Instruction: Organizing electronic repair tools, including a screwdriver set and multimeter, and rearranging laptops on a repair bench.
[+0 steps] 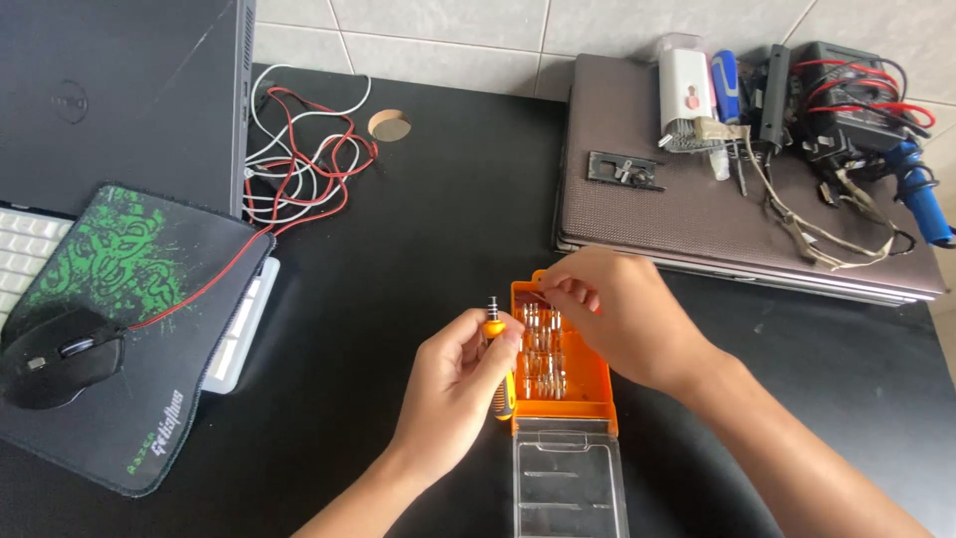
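Left grip (460, 367) around screwdriver (495, 344), right hand (614, 311) over orange bit case (563, 374)

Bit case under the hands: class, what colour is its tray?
Orange, with a clear lid folded open; the bit case shows only in the head view.

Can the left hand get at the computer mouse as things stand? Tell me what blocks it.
Probably not at once: the left hand is closed around an orange screwdriver. The path to the computer mouse on the mouse pad looks open across the black table.
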